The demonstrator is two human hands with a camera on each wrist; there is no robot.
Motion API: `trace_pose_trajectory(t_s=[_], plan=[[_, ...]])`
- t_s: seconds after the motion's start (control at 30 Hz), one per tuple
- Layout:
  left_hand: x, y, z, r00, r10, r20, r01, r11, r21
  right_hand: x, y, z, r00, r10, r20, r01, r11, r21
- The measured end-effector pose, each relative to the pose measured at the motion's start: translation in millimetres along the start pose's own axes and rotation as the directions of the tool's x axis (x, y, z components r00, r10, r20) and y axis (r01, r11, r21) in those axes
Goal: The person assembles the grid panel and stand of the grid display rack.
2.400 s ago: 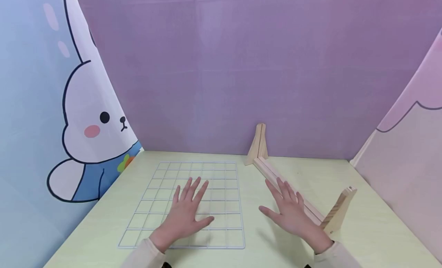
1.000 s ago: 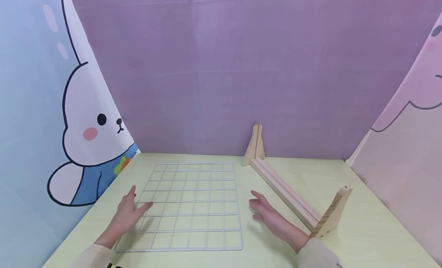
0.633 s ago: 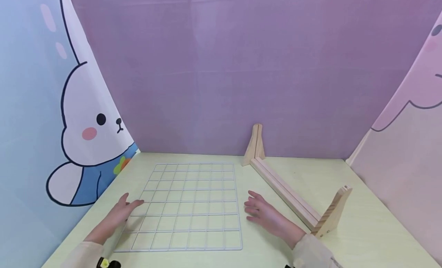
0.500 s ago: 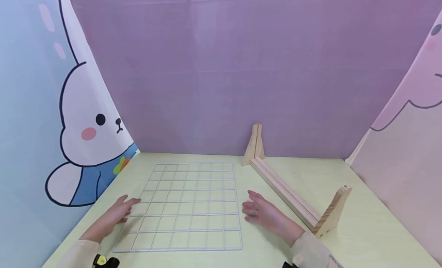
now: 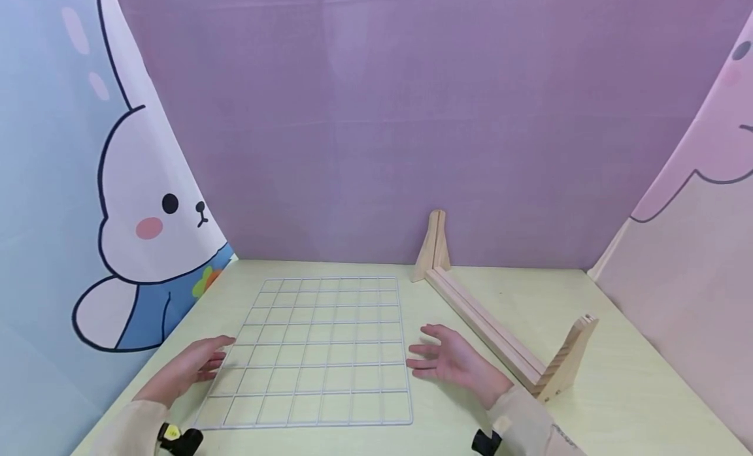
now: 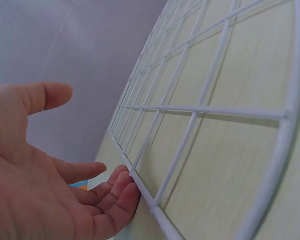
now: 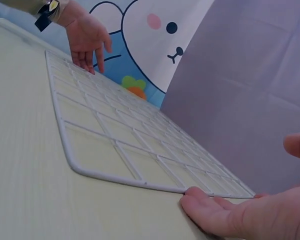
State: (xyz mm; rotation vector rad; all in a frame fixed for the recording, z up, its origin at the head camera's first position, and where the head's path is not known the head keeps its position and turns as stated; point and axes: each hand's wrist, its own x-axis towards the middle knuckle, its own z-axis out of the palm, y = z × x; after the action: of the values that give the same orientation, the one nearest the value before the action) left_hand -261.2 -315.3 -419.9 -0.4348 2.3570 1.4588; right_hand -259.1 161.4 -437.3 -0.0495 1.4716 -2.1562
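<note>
A white wire grid panel [image 5: 302, 426] lies flat on the pale table, left of centre in the head view. At its left edge is my left hand [image 5: 187, 370], palm turned inward. In the left wrist view the lower fingertips of the left hand [image 6: 45, 190] touch the edge wire of the grid panel [image 6: 230, 112], with the thumb held apart. My right hand [image 5: 450, 358] is at the opposite edge, fingers relaxed and spread. The right wrist view has a fingertip of the right hand [image 7: 260, 215] against the edge of the grid panel [image 7: 67, 145]. Neither hand grips it.
A wooden stand lies to the right, with two grooved rails [image 5: 488, 328] between a far upright [image 5: 432, 247] and a near upright [image 5: 567, 361]. A purple cloth [image 5: 376, 129] hangs behind the table [image 5: 635, 377], with printed cloths at both sides.
Both hands have moved from above the table to the grid panel's two side edges. The left hand went left and down; the right hand shifted left. The grid panel stays in place.
</note>
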Motion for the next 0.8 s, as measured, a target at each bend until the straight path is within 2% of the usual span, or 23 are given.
trace_pose_trajectory(t_s=[0.27, 0.5, 0.63, 0.73, 0.8], plan=[[4.7, -3.7, -5.0, 1.000, -0.022, 0.001, 0.022, 0.994, -0.106, 2, -3, -1, 0.999, 0.037, -0.022, -0.036, 0.999, 0.018], [5.5, -6.6, -7.6, 0.998, 0.039, 0.039, -0.029, 0.976, -0.216, 3, -6, 1, 0.998, 0.059, -0.010, -0.059, 0.998, 0.003], [6.2, -9.5, -9.0, 0.993, 0.094, 0.072, -0.070, 0.956, -0.285, 6, -6, 4, 0.998, 0.066, 0.002, -0.066, 0.997, 0.026], [6.6, -12.6, -10.2, 0.989, 0.112, 0.092, -0.072, 0.930, -0.360, 7, -5, 5, 0.998, 0.068, 0.010, -0.068, 0.997, 0.027], [6.5, -14.7, -10.9, 0.989, 0.103, 0.107, -0.051, 0.914, -0.404, 7, -5, 6, 0.997, 0.069, 0.013, -0.070, 0.997, 0.016]])
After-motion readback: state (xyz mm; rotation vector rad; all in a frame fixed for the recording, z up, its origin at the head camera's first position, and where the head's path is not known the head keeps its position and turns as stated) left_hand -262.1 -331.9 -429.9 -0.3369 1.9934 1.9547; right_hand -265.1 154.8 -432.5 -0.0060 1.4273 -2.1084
